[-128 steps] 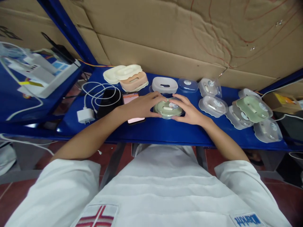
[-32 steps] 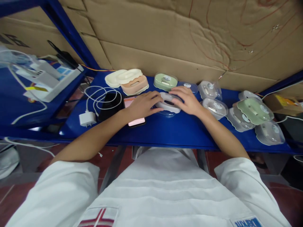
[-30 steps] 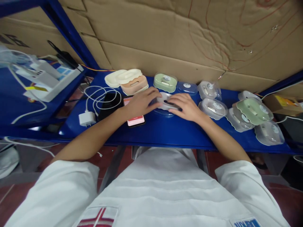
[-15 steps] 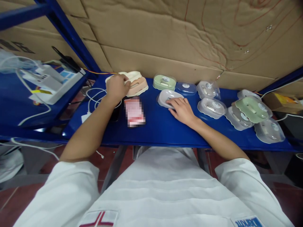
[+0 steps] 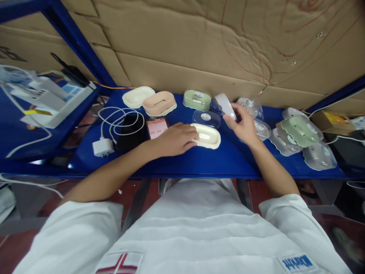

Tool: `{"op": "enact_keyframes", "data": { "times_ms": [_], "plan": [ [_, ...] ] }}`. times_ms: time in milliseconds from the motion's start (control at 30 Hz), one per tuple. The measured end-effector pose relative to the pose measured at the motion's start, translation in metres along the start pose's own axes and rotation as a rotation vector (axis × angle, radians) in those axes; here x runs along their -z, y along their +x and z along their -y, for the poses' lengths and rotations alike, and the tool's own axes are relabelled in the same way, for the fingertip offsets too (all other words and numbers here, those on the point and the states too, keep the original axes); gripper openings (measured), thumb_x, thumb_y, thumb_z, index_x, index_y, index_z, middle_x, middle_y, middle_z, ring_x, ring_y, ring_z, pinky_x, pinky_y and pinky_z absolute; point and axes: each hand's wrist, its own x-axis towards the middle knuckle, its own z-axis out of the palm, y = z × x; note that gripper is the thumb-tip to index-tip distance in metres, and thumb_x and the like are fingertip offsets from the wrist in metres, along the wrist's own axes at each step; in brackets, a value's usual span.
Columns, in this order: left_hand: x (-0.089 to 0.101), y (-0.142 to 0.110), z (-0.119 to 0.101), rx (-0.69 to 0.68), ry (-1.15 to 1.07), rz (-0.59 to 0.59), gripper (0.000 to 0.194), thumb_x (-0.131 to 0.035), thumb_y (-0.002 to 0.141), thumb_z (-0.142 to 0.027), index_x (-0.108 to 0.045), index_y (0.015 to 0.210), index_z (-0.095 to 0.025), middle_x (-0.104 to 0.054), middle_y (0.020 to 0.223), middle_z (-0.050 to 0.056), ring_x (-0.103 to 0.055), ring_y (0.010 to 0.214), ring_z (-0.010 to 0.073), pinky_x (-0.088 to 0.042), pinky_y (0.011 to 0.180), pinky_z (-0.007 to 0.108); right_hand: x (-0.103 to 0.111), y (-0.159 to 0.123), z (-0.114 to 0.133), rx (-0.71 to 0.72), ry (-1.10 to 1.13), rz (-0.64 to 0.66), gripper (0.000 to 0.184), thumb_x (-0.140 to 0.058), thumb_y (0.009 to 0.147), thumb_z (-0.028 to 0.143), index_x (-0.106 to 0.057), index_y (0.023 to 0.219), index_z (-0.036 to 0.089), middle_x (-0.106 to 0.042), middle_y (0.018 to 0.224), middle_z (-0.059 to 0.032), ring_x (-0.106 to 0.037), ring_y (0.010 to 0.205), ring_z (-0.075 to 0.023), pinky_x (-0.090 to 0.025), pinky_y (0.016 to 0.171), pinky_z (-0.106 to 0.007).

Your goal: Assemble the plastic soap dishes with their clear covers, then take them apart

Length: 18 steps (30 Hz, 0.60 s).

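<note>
My left hand (image 5: 181, 139) is closed on the left end of a cream oval tray (image 5: 207, 136) with a raised rim, held over the blue table. In my right hand (image 5: 242, 123) is a pale grey oval soap-box part (image 5: 224, 104), tilted up on its side. Between the hands and a little behind lies a clear lid (image 5: 205, 118) with a round label. A green box with a clear lid (image 5: 197, 99) stands behind it. At the back left, a pink slotted part (image 5: 159, 102) rests beside another cream tray (image 5: 138, 96).
A phone (image 5: 156, 127) showing digits, a white charger (image 5: 103, 147) with a looped cable and a dark object lie on the left. Several lidded boxes (image 5: 302, 131), some stacked, fill the right side. Cardboard (image 5: 176, 45) walls the back; a power strip (image 5: 54, 110) stands far left.
My left hand has come from the back-left pile to the middle with a cream tray. My right hand has lifted the pale grey part off the table and tilted it, uncovering a clear lid.
</note>
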Motion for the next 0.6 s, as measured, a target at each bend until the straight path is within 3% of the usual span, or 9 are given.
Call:
{"op": "enact_keyframes", "data": {
  "times_ms": [133, 233, 400, 600],
  "plan": [
    [-0.021, -0.001, -0.01, -0.067, 0.043, 0.092, 0.013, -0.066, 0.107, -0.026, -0.07, 0.118, -0.022, -0.073, 0.123, 0.009, -0.072, 0.107, 0.0253, -0.052, 0.094, 0.039, -0.004, -0.029, 0.021, 0.188, -0.017, 0.21, 0.053, -0.061, 0.104, 0.065, -0.072, 0.14, 0.027, -0.077, 0.134, -0.012, -0.073, 0.119, -0.0351, -0.06, 0.106, -0.057],
    [-0.02, 0.0, -0.008, -0.078, 0.118, 0.045, 0.03, -0.077, 0.1, -0.027, -0.067, 0.128, -0.021, -0.066, 0.136, 0.013, -0.07, 0.111, 0.0293, -0.054, 0.098, 0.041, -0.012, -0.042, 0.035, 0.282, -0.067, 0.332, 0.049, -0.055, 0.109, 0.057, -0.07, 0.146, 0.028, -0.075, 0.137, -0.0124, -0.069, 0.131, -0.035, -0.056, 0.114, -0.057],
    [-0.012, 0.002, -0.009, -0.127, 0.207, -0.047, 0.043, -0.078, 0.1, -0.032, -0.064, 0.14, -0.023, -0.064, 0.141, 0.018, -0.063, 0.123, 0.0379, -0.049, 0.106, 0.052, -0.019, -0.047, 0.046, 0.418, -0.118, 0.459, 0.046, -0.051, 0.112, 0.052, -0.073, 0.141, 0.023, -0.077, 0.128, -0.0132, -0.071, 0.12, -0.0311, -0.058, 0.108, -0.05],
    [-0.015, 0.005, -0.005, -0.131, 0.143, 0.032, 0.03, -0.069, 0.105, -0.029, -0.066, 0.134, -0.021, -0.073, 0.131, 0.014, -0.065, 0.123, 0.0332, -0.044, 0.106, 0.047, -0.024, -0.049, 0.045, 0.512, -0.237, 0.519, 0.052, -0.052, 0.111, 0.055, -0.069, 0.148, 0.022, -0.074, 0.134, -0.0154, -0.066, 0.119, -0.0332, -0.053, 0.102, -0.049]
  ]
}}
